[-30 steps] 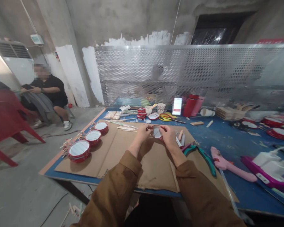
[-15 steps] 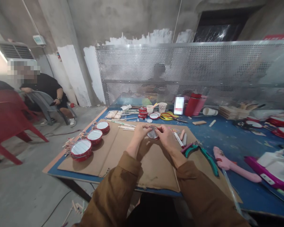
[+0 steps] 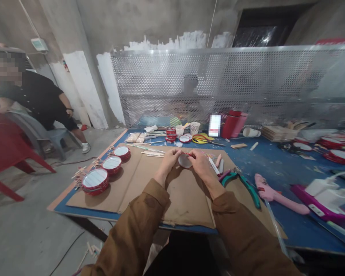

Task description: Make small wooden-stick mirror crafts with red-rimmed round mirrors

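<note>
Between my two hands is a small round red-rimmed disc (image 3: 185,160) with a pale, flat face, held just above the cardboard sheet (image 3: 186,205). My left hand (image 3: 170,163) pinches its left edge with thumb and fingers. On the opposite edge, my right hand (image 3: 201,164) grips the rim in the same way. Right of my right hand lie a white marker (image 3: 214,165) and teal-handled pliers (image 3: 248,188). Several red-sided round pieces with white tops, such as the nearest one (image 3: 95,181), stand in a row on the left of the cardboard, thin wooden sticks beside them.
A pink glue gun (image 3: 276,195) and a purple power strip (image 3: 316,203) lie at the right. Along the back are yellow-handled scissors (image 3: 202,139), paper cups, a phone (image 3: 215,125) and a red bottle (image 3: 231,124). A perforated metal panel (image 3: 161,92) stands behind.
The disc has tilted so that its pale face shows more fully. At the left, the person in black has risen from the chair and leans over. My view has shifted slightly.
</note>
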`<action>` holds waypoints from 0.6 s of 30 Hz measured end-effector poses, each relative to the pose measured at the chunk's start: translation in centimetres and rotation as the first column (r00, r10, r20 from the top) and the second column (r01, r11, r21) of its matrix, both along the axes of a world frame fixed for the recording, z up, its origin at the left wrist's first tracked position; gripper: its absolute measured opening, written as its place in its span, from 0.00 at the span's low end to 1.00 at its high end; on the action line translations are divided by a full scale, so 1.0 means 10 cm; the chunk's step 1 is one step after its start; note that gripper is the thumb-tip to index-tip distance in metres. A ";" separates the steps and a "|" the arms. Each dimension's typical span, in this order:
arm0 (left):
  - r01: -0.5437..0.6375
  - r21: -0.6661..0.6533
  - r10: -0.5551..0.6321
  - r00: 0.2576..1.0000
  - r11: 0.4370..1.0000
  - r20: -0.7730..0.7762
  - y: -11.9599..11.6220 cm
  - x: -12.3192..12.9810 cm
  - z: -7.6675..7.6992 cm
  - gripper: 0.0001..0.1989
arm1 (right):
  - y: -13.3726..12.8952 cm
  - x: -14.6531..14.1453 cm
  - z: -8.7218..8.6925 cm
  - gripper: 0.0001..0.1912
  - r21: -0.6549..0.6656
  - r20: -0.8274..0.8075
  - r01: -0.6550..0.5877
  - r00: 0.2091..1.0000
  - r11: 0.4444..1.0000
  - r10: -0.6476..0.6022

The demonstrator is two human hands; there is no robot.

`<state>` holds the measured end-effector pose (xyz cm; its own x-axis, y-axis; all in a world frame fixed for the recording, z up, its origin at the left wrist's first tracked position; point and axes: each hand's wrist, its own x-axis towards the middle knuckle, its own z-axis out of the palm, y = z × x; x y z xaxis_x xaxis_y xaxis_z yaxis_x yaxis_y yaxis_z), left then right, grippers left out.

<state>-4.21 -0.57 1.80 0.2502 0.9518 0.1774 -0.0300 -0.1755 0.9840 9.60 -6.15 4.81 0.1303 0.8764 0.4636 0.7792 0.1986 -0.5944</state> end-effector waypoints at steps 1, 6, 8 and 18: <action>0.013 -0.004 -0.013 1.000 1.000 0.016 0.00 -0.01 0.00 0.10 | -0.01 0.00 0.01 0.03 0.000 0.010 -0.008 1.000 1.000 0.008; 0.053 0.003 -0.053 0.998 0.999 0.040 -0.01 0.01 0.01 0.11 | -0.05 0.00 0.07 0.04 -0.034 0.010 -0.085 0.996 0.996 0.085; 0.060 -0.009 -0.060 0.997 0.998 0.040 -0.01 0.03 0.00 0.12 | -0.07 0.00 0.09 0.05 -0.057 -0.002 -0.105 0.994 0.993 0.105; 0.183 -0.101 -0.171 0.978 0.978 0.118 0.03 -0.04 -0.02 0.16 | -0.14 -0.03 0.19 0.05 -0.100 -0.048 -0.173 0.984 0.980 0.169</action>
<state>-4.62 -0.27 1.64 0.4017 0.9093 0.1085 -0.1580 -0.0479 0.9863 9.27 -7.59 6.73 -0.0097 0.9304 0.3664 0.7149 0.2626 -0.6480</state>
